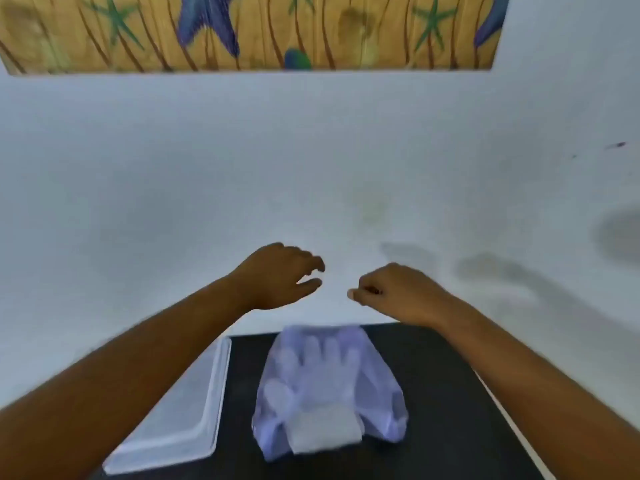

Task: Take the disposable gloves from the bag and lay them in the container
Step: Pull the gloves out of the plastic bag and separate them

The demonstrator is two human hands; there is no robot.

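Observation:
A pale purple see-through bag lies on the dark table, and clear disposable gloves show through it, fingers pointing away from me. Left of the bag lies a clear shallow plastic container. My left hand hovers above and beyond the bag with its fingers loosely curled and apart, holding nothing. My right hand hangs at the same height, fingers closed in a loose fist with nothing visible in it. Both hands are well clear of the bag. The frame is blurred.
The table butts against a white wall. A colourful painted panel with starfish hangs high on it. The table's right edge runs diagonally under my right forearm.

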